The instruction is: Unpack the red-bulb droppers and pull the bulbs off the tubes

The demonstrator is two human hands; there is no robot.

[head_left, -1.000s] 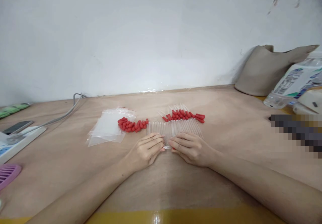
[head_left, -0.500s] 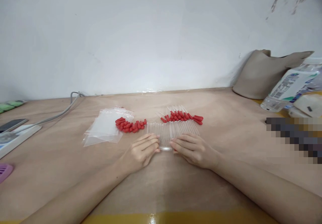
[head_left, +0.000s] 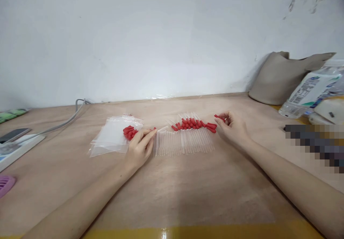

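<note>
My left hand [head_left: 141, 146] is closed at the left end of a row of clear glass dropper tubes [head_left: 185, 142], pinching one thin glass tube [head_left: 162, 128] that points right. Its fingers partly hide a pile of red rubber bulbs [head_left: 129, 132]. Off to the right, my right hand [head_left: 231, 126] pinches a red rubber bulb [head_left: 219, 118] between thumb and fingers, raised slightly over the table. Behind the row lie several droppers [head_left: 189, 123] with red bulbs fitted and their pale tips pointing away.
Clear zip bags [head_left: 109, 138] lie at the left, partly under the bulb pile. A grey cable [head_left: 67, 119], a phone [head_left: 14, 135] and a white power strip [head_left: 24, 146] sit farther left. At the right stand a plastic bottle [head_left: 303, 92] and a beige bag [head_left: 271, 81].
Both hands have left the near edge of the tube row, where they held a tube lengthwise. The left moved up and left to the bulbs; the right moved up and right with a red bulb.
</note>
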